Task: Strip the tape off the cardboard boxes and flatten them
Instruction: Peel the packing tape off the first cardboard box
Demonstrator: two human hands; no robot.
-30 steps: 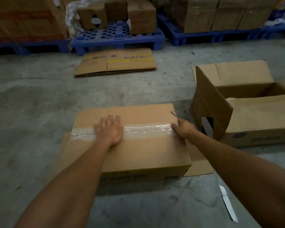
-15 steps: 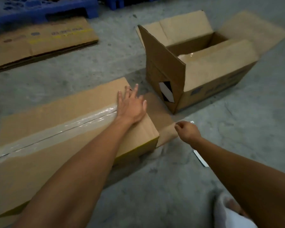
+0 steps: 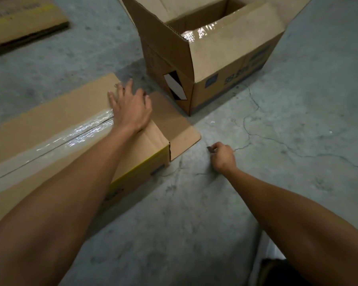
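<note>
The left hand (image 3: 130, 108) lies flat, fingers spread, on the taped box (image 3: 56, 129); the right hand (image 3: 222, 156) pinches something small (too dark to name) above the floor (image 3: 194, 213).

2 hands (image 3: 130, 108) (image 3: 223, 156), 2 standing cardboard boxes (image 3: 50, 129) (image 3: 225, 65), 1 flattened box (image 3: 19, 19).

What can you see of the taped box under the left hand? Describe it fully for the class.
The taped box is brown corrugated cardboard, lying closed on the concrete floor, its left part out of frame. Clear glossy tape runs along the top seam. A yellow band edges its near side, above blurred print. One flap lies flat on the floor at its right end. The left hand rests on its top, fingers spread.
</note>
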